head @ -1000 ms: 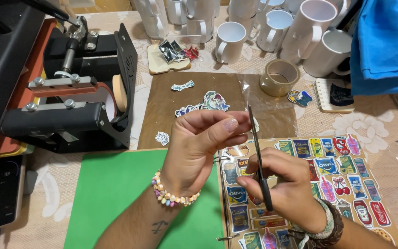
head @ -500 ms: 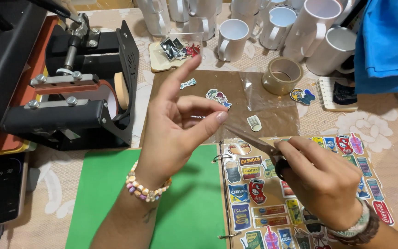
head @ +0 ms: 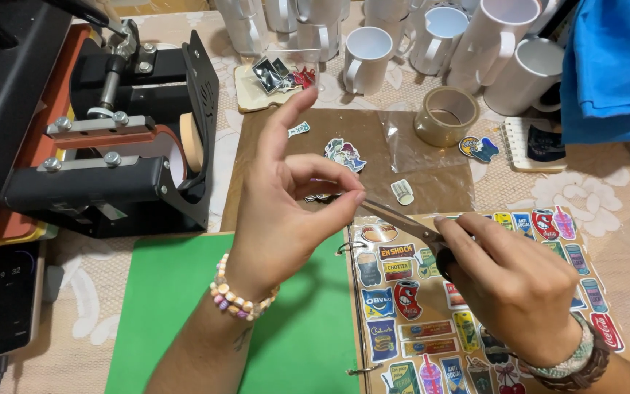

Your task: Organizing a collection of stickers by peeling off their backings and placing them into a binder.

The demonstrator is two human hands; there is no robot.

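Far left: black mug press (head: pixel 103 138) along the table's left edge, a phone (head: pixel 5 299) lying flat below it near the front corner. Centre left: green sheet (head: pixel 184 314) reaching the near edge, mostly bare. Above it: left hand (head: pixel 286 211) raised over the brown mat (head: pixel 257 168), thumb and middle fingertips pinched together on a small cut-out sticker (head: pixel 322 195), index finger lifted straight up, beaded bracelet (head: pixel 242 299) at the wrist. Centre: scissors (head: pixel 399 219) slanting from lower right to upper left, blade tips just beside the pinched sticker; blades close together, exact gap not discernible. Right of centre: right hand (head: pixel 519 284) closed around the scissor handles, resting over the sticker sheet (head: pixel 417 321), which lies open in a ring binder. Loose cut-outs scattered on the brown mat, well apart from one another, open mat between them. Tape roll (head: pixel 445 117) near the mat's upper right corner. Rear edge: row of white mugs (head: pixel 475 44) standing upright, closely packed. Far right: blue cloth (head: pixel 614 66) hanging over the upper corner.
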